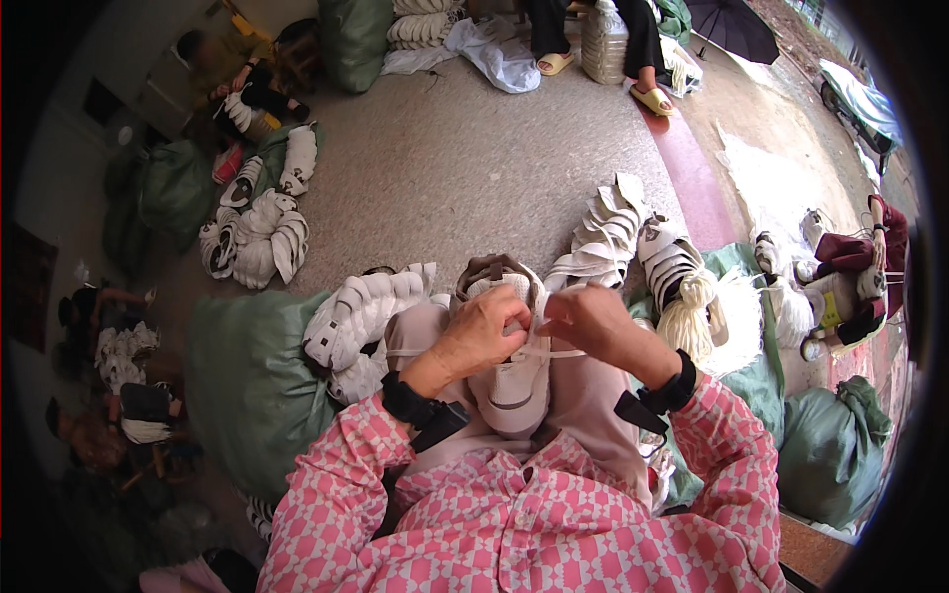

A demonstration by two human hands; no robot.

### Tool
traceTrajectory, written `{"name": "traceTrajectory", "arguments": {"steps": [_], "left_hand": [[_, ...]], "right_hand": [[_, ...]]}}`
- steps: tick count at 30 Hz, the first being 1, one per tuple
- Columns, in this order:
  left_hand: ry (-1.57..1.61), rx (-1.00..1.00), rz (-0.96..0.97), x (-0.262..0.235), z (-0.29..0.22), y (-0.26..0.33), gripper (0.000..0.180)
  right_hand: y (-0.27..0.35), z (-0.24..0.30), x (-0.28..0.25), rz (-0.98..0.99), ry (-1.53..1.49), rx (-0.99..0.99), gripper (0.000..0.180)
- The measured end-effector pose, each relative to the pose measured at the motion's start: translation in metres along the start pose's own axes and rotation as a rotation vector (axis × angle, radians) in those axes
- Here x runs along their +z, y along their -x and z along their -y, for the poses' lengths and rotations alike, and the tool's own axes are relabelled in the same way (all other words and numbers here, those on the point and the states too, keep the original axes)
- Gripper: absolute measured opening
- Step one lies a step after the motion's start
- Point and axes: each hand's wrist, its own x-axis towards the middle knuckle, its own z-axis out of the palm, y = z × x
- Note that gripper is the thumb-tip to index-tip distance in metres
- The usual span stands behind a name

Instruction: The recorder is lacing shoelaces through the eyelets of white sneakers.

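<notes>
A white and beige shoe (511, 390) rests between my thighs, its toe toward me and its brown-lined opening away. Over its eyelets my left hand (482, 328) is closed, thumb and fingers pinched on a white shoelace. Just to the right my right hand (593, 321) pinches as well, near the shoe's side; its fingertips are slightly blurred, and the lace between them barely shows. A loose stretch of shoelace (563, 353) crosses below that hand toward my right thigh. My fingers hide most of the eyelets.
Strings of nested white shoe uppers (368, 311) lie by my left knee, with more uppers (605, 235) ahead on the right. A bundle of white laces (692, 316) hangs beside them. Green sacks (247, 385) stand around me. Other people sit nearby, one in yellow slippers (652, 100).
</notes>
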Motion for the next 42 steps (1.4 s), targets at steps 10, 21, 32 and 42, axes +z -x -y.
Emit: {"name": "traceTrajectory", "arguments": {"steps": [10,21,32,42], "left_hand": [[0.032,-0.034,0.053,-0.001,-0.004,-0.002,0.012],[-0.088,0.284,-0.146,0.000,0.007,0.006,0.007],[-0.095,-0.317,-1.261,-0.254,0.189,0.107,0.016],[-0.439,0.102,-0.206,-0.050,0.034,0.088,0.030]], "right_hand": [[-0.019,-0.021,-0.007,0.030,-0.221,-0.221,0.035],[-0.023,-0.025,-0.008,-0.016,-0.296,-0.230,0.025],[-0.028,-0.015,-0.014,0.115,-0.463,-0.086,0.022],[0.003,0.009,-0.006,-0.200,-0.439,-0.088,0.018]]}}
